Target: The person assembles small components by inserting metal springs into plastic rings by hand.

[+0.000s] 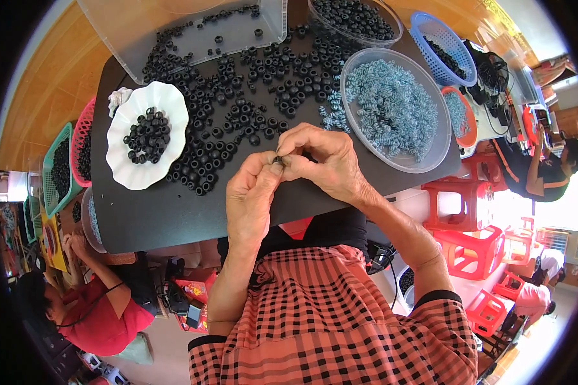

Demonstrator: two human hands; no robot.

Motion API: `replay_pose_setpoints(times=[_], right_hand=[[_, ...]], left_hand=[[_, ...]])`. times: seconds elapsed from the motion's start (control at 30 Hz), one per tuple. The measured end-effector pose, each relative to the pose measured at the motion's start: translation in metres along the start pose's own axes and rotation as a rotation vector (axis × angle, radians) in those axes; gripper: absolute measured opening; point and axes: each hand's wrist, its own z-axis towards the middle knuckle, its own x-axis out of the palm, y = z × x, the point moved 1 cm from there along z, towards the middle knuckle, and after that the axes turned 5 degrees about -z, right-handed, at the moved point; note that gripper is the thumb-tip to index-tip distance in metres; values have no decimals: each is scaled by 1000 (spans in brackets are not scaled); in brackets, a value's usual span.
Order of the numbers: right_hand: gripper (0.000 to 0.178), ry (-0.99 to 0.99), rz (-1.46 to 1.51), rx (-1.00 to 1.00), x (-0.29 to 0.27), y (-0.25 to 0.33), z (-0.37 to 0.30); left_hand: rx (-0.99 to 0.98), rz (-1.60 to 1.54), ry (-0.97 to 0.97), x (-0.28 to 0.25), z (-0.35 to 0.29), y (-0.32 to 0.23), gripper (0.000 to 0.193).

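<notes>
My left hand (250, 196) and my right hand (329, 162) meet above the dark table, fingertips pinched together around a small black part (278, 159). Fingers cover most of it, so its exact shape is hard to see. Just beyond my hands lie many loose black ring-shaped parts (218, 146) with round holes. To the left, a white scalloped plate (119, 131) holds a pile of black parts (149, 136). On the right stands a round clear tub (447, 131) full of pale blue coil springs (395, 106); a few springs have spilled beside its left rim.
A clear bin (112, 35) lies at the far left with black parts spilling out. Behind the tub are a clear bowl (401, 31) of black parts and a blue basket (472, 61). Red stools (459, 205) stand right. A person in red (103, 308) works at left; others sit right.
</notes>
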Motion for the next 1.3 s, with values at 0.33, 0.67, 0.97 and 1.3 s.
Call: replay_pose_setpoints(times=[0.33, 0.67, 0.97, 1.3], right_hand=[[17, 14, 25, 12, -5, -1, 2], [12, 29, 152, 66, 1, 1, 0], [13, 41, 119, 8, 2, -1, 0], [29, 71, -224, -82, 4, 8, 0]], left_hand=[[22, 165, -22, 8, -4, -6, 18], [68, 255, -62, 6, -3, -6, 13], [-1, 177, -27, 6, -2, -10, 17], [-41, 29, -23, 3, 1, -11, 22]])
